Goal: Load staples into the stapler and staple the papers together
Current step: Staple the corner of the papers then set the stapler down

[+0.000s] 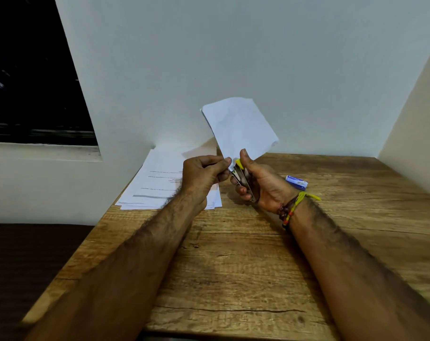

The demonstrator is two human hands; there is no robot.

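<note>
Both forearms reach out over the wooden worktop, and the right hand has its grip wrapped around a small yellow-tipped stapler, thumb up top. Left hand pinches the bottom corner of the raised papers right at the stapler's mouth. More printed sheets lie stacked to the left, and a little blue-and-white staple box lies off to the right.

Single head-worn, wide-angle view, looking forward and down along both forearms onto the wooden bench. The hands lie near the centre at arm's reach; the wall behind fills the upper half, with a dark window at upper left.
</note>
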